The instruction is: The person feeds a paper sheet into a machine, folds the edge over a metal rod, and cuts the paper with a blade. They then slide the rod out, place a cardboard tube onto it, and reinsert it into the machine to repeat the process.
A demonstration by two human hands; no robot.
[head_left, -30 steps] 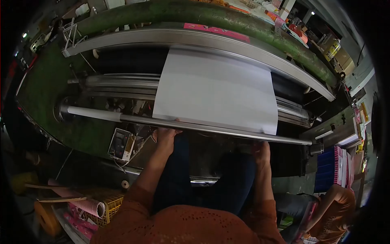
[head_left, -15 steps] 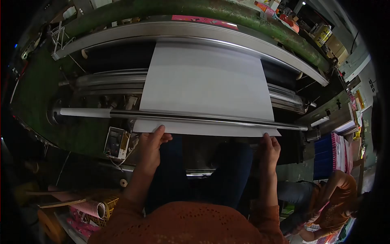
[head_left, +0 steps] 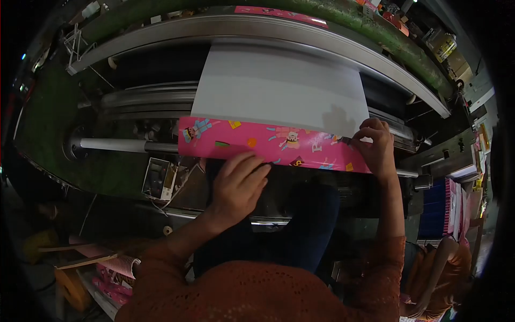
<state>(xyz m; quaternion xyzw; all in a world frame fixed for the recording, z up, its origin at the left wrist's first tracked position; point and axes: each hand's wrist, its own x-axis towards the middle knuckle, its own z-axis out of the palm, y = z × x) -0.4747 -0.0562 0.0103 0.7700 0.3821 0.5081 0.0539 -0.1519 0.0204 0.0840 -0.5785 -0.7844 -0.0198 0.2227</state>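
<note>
A sheet of white paper [head_left: 279, 80] spans the rollers, and its near end is folded back to show a glossy pink printed side [head_left: 230, 140] with cartoon figures. My right hand [head_left: 377, 147] has thumb and fingers pinched at the upper right corner of the pink flap. A small dark patch shows at those fingertips; what it is I cannot tell. My left hand [head_left: 240, 188] is open, fingers slightly bent, right at the flap's lower edge. The metal bar [head_left: 161, 146] runs behind the flap, which hides its middle.
A long silver beam [head_left: 177, 29] crosses beyond the paper, with a green roller [head_left: 322, 11] behind. A small box of odds and ends [head_left: 157, 180] sits left. Another person [head_left: 442, 268] is at lower right, near blue and pink stacked material [head_left: 437, 206].
The paper's near end has been turned up over the bar, so its pink side now shows. My right hand rose to the flap's corner; my left hand moved right and let go of the edge.
</note>
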